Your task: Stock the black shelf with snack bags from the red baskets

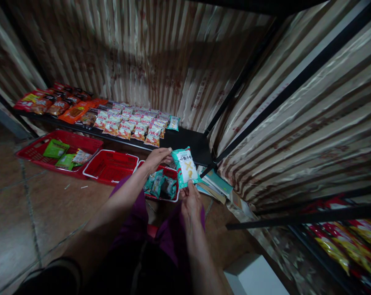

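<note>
"First, where is the teal packet (187, 168)?"

"Raised in front of the person, before the right end of the low black shelf (198, 143). Its printed face is turned up toward the head camera, and it is slightly tilted."

"State of the right hand (192, 203)?"

"Closed on the packet's lower edge. The thumb lies flat on the printed face; the other fingers are largely hidden, apparently behind it."

"And the left hand (157, 159)?"

"Extended from the left, fingers close together, with the tips at the packet's upper left corner. I cannot tell whether they pinch it or merely touch it."

"Record the containers."

"Three on the tiled floor (7, 213), in front of the shelf. The right basket (170, 172), partly behind the left hand, contains more teal packets (157, 184). The middle basket (114, 164) is red with a white rim. The left basket (34, 153) holds green packets (56, 148) and one whitish packet (81, 156)."

"Shelf stock?"

"From left to right: red packets (34, 100), an orange packet (75, 112), then rows of white-and-orange packets (124, 125). One lone small pouch (173, 123), also teal, lies at the right end of those rows."

"Surroundings?"

"Striped curtain (126, 61) behind the shelf, a pile of papers (217, 180) near its right corner, and a white box (259, 278) at lower right."
</note>
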{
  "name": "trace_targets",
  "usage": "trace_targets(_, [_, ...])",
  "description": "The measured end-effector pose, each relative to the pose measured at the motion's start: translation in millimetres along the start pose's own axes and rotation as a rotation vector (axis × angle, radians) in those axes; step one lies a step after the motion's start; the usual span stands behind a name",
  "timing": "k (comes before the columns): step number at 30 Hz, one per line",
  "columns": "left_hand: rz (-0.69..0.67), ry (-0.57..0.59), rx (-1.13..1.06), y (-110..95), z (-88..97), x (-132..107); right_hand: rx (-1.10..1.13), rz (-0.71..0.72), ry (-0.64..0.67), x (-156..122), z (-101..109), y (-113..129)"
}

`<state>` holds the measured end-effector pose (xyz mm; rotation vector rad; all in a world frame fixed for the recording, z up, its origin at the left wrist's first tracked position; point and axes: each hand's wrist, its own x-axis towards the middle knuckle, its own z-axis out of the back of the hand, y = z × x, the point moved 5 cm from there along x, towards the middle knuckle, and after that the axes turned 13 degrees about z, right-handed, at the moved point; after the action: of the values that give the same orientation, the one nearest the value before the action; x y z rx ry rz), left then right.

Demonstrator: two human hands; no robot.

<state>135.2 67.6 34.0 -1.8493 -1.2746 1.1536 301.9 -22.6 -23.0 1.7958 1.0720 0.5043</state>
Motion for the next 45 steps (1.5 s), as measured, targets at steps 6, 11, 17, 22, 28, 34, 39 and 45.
trace_targets(6, [0.041, -0.144, -0.096, 12, -9.7, -1, -0.049, 0.018, 0.072, -20, -4, -20])
trace_targets(11, [0.034, -0.172, -0.188, 17, -16.8, -2, -0.142, -0.018, 0.143, -34, -2, -39])
trace_targets(17, [-0.082, -0.139, -0.149, 12, -13.8, -2, -0.041, -0.098, 0.225, -23, 5, -34])
trace_targets(22, [-0.135, -0.08, -0.071, 10, -17.5, -8, 0.012, 0.02, 0.162, 9, 5, -7])
trace_targets(28, [-0.111, -0.034, 0.081, 19, -30.8, -18, 0.036, 0.132, 0.194, 30, -26, 28])
trace_targets(34, [-0.138, -0.04, 0.176, 18, -31.4, -23, -0.015, 0.138, 0.111, 31, -28, 36])
trace_targets(39, [-0.17, -0.158, 0.098, 17, -29.0, -19, -0.043, 0.183, 0.109, 29, -28, 35])
trace_targets(45, [-0.014, -0.039, 0.071, 32, -30.2, -19, 0.022, 0.241, 0.014, 42, -26, 35])
